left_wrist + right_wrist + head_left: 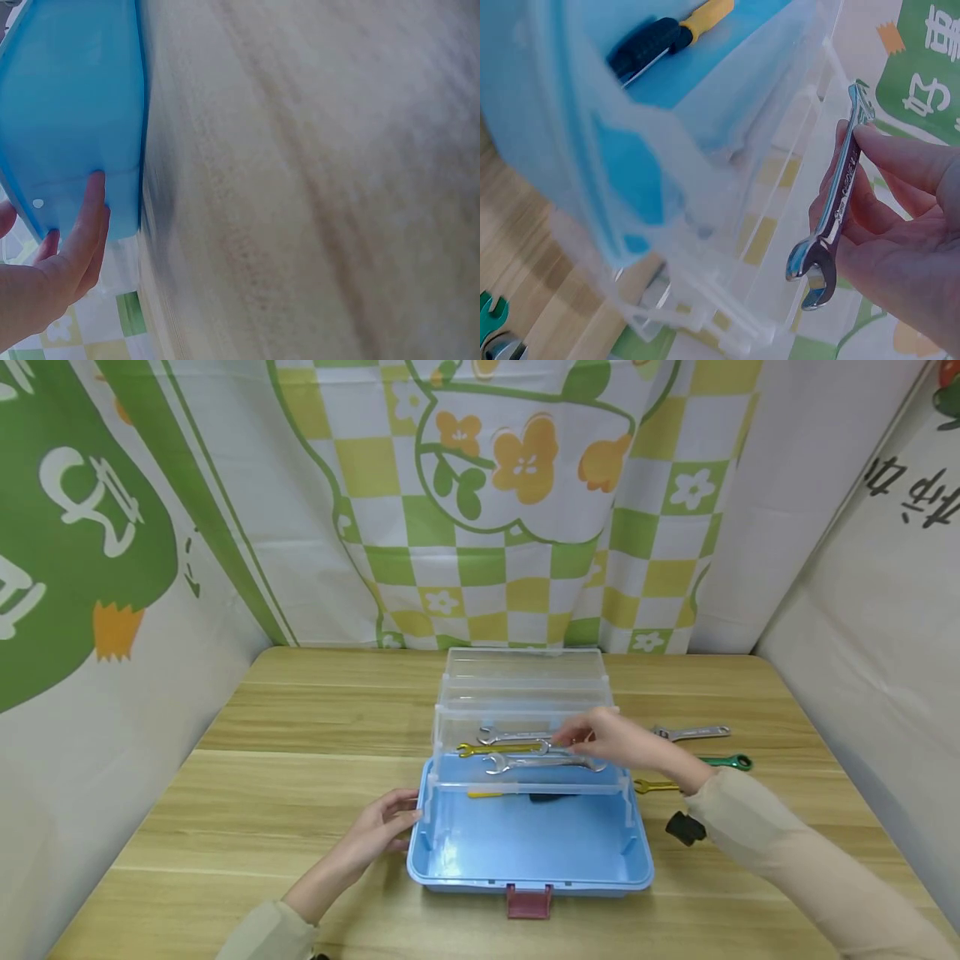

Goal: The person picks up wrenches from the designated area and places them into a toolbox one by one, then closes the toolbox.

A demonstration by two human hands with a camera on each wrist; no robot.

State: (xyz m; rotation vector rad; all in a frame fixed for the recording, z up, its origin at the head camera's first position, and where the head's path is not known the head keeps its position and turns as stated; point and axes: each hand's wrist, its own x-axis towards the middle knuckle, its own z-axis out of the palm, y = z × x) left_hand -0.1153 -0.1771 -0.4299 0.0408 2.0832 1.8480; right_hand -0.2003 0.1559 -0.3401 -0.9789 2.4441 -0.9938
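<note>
My right hand [611, 739] pinches a silver open-end wrench [840, 199] between thumb and fingers, over the clear upper tray [450, 752] of a light blue toolbox [525, 887]. In that tray lie a gold wrench [487, 749] and silver wrenches, one silver wrench [540, 763] nearest the front. At the toolbox's left side, my left hand [375, 822] rests with extended fingers against the outer wall, its thumb by the rim. Inside the blue base, a screwdriver [649, 49] with a black and yellow handle sits partly hidden under the tray.
Right of the toolbox lie an adjustable wrench [693, 732], a green ratchet wrench [731, 762], a gold wrench [654, 786] and a black object [684, 828], partly behind my right arm. The clear lid stands raised at the back. A pink latch [528, 903] hangs in front.
</note>
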